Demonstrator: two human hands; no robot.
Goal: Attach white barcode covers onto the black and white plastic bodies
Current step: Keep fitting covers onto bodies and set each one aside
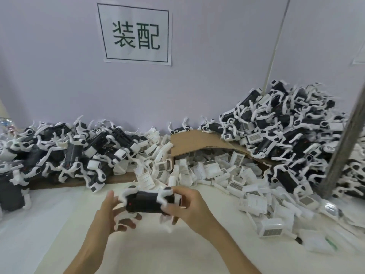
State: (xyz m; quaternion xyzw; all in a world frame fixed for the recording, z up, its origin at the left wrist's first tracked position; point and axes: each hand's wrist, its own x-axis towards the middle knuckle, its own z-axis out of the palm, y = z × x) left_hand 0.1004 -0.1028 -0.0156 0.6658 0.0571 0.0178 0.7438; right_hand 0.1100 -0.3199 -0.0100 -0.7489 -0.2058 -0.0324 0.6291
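A black and white plastic body (147, 201) with white legs hangs between my two hands above the white table. My right hand (189, 206) grips its right end, fingers curled round it. At its left end my left hand (112, 212) cups it from below, thumb up beside it and fingers underneath. Loose white barcode covers (235, 186) lie heaped behind and to the right. Whether a cover sits on the held body is hidden by my right hand.
A pile of black and white bodies (65, 151) fills the back left, and a taller pile (286, 123) the back right. Brown cardboard (193, 139) arches over the covers. A grey post (341, 147) leans at right. A paper sign (135, 34) hangs on the wall.
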